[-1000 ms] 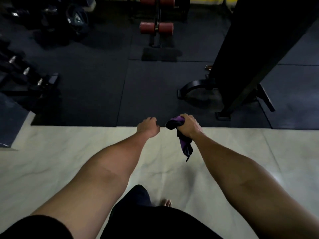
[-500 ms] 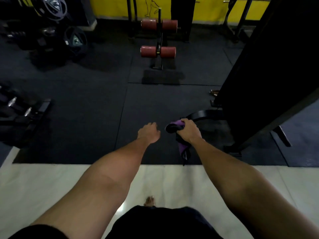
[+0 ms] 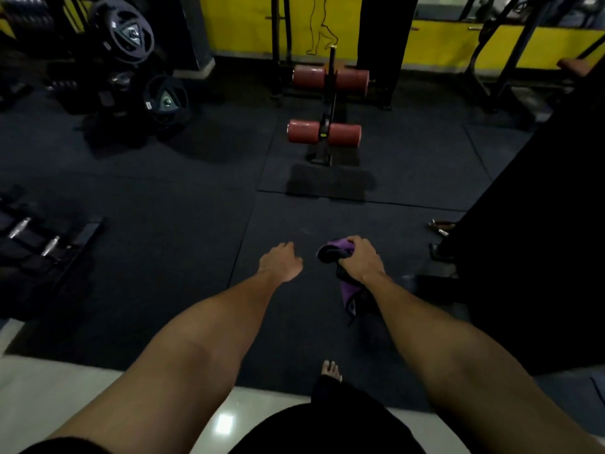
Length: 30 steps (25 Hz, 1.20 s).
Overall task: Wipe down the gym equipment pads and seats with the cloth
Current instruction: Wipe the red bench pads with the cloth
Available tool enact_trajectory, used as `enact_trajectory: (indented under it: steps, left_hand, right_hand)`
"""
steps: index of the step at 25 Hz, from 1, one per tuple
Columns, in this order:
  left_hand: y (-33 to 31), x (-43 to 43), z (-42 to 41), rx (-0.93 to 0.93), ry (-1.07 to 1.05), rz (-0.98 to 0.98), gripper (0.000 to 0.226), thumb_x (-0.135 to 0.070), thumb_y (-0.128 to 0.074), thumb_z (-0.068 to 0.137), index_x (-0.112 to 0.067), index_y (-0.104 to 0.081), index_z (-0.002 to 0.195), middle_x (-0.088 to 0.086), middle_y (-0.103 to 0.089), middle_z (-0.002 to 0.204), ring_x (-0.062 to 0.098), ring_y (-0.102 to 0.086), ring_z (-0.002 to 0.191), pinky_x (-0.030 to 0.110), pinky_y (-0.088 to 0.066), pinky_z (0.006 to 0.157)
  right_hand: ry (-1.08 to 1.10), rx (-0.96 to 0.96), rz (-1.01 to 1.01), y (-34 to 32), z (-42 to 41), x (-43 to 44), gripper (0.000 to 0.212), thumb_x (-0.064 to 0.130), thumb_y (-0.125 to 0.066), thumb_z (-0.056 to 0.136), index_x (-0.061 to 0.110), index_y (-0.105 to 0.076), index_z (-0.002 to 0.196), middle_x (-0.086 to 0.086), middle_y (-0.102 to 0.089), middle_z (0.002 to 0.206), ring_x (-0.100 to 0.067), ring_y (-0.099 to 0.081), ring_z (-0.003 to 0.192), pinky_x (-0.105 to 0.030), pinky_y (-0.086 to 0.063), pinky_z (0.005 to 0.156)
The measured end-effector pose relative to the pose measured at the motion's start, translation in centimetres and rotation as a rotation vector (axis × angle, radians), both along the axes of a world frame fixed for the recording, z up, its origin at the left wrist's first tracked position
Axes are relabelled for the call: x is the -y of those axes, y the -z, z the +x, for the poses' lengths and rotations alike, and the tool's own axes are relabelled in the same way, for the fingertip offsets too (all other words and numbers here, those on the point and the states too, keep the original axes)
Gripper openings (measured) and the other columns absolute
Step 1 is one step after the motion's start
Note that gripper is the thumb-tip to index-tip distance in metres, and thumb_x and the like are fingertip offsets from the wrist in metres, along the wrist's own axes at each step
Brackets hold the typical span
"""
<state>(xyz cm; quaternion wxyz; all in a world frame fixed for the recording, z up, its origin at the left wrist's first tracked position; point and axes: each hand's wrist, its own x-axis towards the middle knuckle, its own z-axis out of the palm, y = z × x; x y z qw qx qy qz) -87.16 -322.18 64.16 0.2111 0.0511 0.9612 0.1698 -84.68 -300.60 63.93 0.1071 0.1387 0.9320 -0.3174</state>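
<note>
Our right grip (image 3: 363, 260) is clenched round the cloth (image 3: 337, 250), a purple and dark rag. One bunched fold pokes out on the thumb side and a loose tail hangs below the wrist. Our left grip (image 3: 281, 262) hangs just beside it on the inner side, with its fingers loosely curled and nothing in them. Neither grip touches any equipment.

The clearest targets are the red roller pads. The lower pair (image 3: 324, 134) lies straight ahead of the cloth grip and well apart from it, and the upper pair (image 3: 330, 78) sits farther out along the same line on one dark post. Their long axes run crosswise to our reach, left to right. We judge that strokes will want to follow that length, sweeping sideways instead of pushing forward. The post stands almost between our two grips, a shade nearer the right one, so the cloth side should arrive first without crossing over.

A big dark slanted frame (image 3: 540, 257) rises outward of the right grip and is much nearer than the rollers. It is too dim for us to tell whether it carries a pad.

We judge that wiping has not begun and that an approach comes first.
</note>
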Motion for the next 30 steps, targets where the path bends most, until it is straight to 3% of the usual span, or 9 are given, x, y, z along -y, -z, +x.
enact_trajectory:
  steps: [11,16,24,30]
  left_hand:
    - [-0.6,-4.7,-25.7,0.021,-0.159,0.070,0.050,-0.037,-0.044,0.101,-0.017,-0.041,0.147,0.008,-0.045,0.146,0.030,-0.049,0.129,0.046,-0.045,0.103]
    - [0.5,-2.6,-38.2,0.014,-0.161,0.112,0.052,-0.037,-0.043,0.100,-0.017,-0.040,0.147,0.008,-0.044,0.148,0.030,-0.047,0.131,0.045,-0.044,0.104]
    - [-2.6,2.1,-57.9,-0.006,-0.175,0.120,0.047,-0.038,-0.046,0.100,-0.020,-0.044,0.144,0.006,-0.045,0.147,0.028,-0.048,0.130,0.045,-0.045,0.103]
    - [-0.8,3.5,-72.3,0.018,-0.178,0.101,0.050,-0.038,-0.045,0.100,-0.019,-0.043,0.146,0.006,-0.045,0.147,0.028,-0.048,0.131,0.045,-0.044,0.104]
  right_hand:
    - [-0.108,0.009,0.015,-1.3,-27.7,-3.8,0.049,0.030,-0.071,0.091,0.025,-0.051,0.136,-0.007,-0.048,0.134,-0.036,-0.054,0.120,-0.043,-0.045,0.100]
    - [-0.150,0.031,0.022,-0.2,-40.1,-1.2,0.055,0.032,-0.071,0.090,0.023,-0.048,0.139,-0.008,-0.047,0.138,-0.034,-0.054,0.122,-0.044,-0.047,0.102]
    - [-0.087,-0.006,-0.014,-4.5,-59.9,0.7,0.062,0.029,-0.073,0.087,0.021,-0.048,0.142,-0.009,-0.047,0.140,-0.033,-0.055,0.123,-0.041,-0.045,0.102]
    - [-0.098,0.001,-0.011,-3.0,-74.1,1.3,0.064,0.030,-0.074,0.086,0.024,-0.048,0.144,-0.005,-0.049,0.138,-0.032,-0.056,0.122,-0.043,-0.046,0.101]
